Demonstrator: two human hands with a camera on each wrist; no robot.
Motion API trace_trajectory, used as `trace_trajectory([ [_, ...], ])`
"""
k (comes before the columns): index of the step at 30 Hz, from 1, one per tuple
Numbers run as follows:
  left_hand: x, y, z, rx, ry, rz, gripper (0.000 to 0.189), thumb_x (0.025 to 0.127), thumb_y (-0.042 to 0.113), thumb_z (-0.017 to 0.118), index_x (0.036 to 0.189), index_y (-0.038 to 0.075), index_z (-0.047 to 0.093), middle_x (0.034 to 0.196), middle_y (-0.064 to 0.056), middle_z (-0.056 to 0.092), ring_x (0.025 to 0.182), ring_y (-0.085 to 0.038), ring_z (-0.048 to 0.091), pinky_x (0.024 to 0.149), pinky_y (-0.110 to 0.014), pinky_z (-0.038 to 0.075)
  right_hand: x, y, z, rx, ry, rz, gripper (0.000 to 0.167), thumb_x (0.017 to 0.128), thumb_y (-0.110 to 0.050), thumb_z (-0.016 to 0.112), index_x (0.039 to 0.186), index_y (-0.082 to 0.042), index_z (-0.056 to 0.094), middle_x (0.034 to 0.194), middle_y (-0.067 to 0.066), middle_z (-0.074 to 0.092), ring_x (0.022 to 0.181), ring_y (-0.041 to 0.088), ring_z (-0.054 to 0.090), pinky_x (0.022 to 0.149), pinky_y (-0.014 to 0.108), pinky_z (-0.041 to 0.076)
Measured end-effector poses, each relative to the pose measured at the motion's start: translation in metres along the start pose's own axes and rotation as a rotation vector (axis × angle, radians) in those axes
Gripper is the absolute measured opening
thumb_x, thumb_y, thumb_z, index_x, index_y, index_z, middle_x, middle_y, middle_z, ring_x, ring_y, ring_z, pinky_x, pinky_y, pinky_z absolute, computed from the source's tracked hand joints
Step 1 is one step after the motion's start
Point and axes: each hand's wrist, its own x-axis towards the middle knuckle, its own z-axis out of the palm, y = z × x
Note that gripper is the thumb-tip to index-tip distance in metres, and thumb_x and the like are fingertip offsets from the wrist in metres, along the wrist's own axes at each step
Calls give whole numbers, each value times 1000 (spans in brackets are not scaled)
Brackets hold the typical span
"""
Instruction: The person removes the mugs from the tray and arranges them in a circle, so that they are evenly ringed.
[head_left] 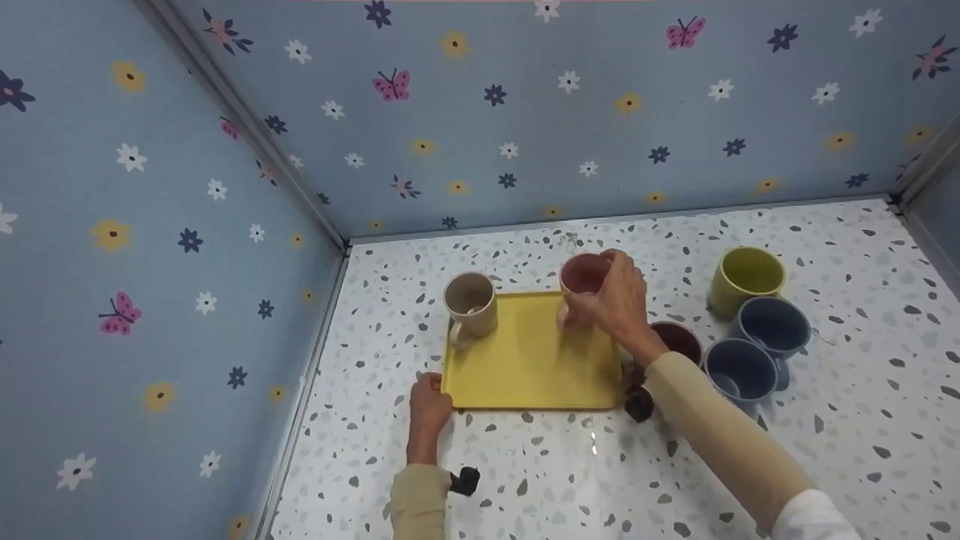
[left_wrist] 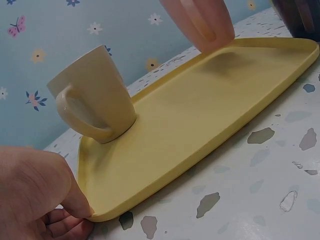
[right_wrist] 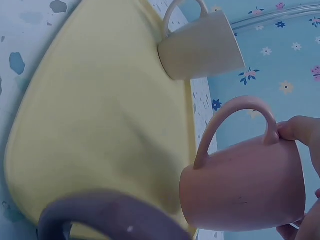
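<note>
1. Lowest in the head view, the left sleeve [head_left: 420, 501] rises from the bottom edge, a small black block [head_left: 465, 481] at its wrist, above the speckled table [head_left: 525, 480].
2. Just above, left of centre, the left hand [head_left: 430, 405] grips the lower left corner of the yellow tray [head_left: 532, 367]. In the left wrist view one finger lies along the corner's rim and the others are curled beside it.
3. The tray lies flat at the centre of the head view.
4. The right sleeve [head_left: 724, 431] crosses from the lower right, with another black block [head_left: 639, 403] below its wrist.
5. Right of the tray, partly behind that arm, stands a dark mug [head_left: 679, 341]; whether it touches the tray I cannot tell.
6. Further right are two blue mugs [head_left: 741, 371] [head_left: 772, 326], set close together.
7. At the tray's upper left stands a beige mug [head_left: 472, 306], upright, its handle toward the lower left.
8. At the tray's upper right, the right hand [head_left: 621, 298] grasps a pink mug [head_left: 585, 276] by its rim end. In the right wrist view the thumb presses near the top of the handle and the other fingers reach to the rim's far side. The mug hangs just above the tray, over a soft shadow.
9. A green mug [head_left: 748, 277] stands at upper right, beyond the blue ones.
10. Across the top runs a blue wall [head_left: 525, 124] with flowers and butterflies.
</note>
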Motion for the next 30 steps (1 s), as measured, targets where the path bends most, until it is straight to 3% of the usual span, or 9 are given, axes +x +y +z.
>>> trace_trajectory([
  [17, 1, 1, 0, 4, -7, -15, 40, 82, -10, 42, 120, -8, 54, 112, -22, 60, 102, -32, 59, 86, -42, 49, -3, 21, -22, -23, 17, 85, 89, 64, -45, 80, 132, -5, 38, 124, 17, 49, 112, 32, 47, 101, 50, 34],
  [30, 1, 1, 0, 0, -17, -31, 43, 81, -11, 41, 123, -8, 52, 114, -22, 57, 104, -31, 56, 88, -42, 48, -6, 32, -37, -51, -4, 166, 93, 65, -57, 77, 131, -5, 36, 123, 18, 47, 111, 33, 47, 99, 51, 35],
])
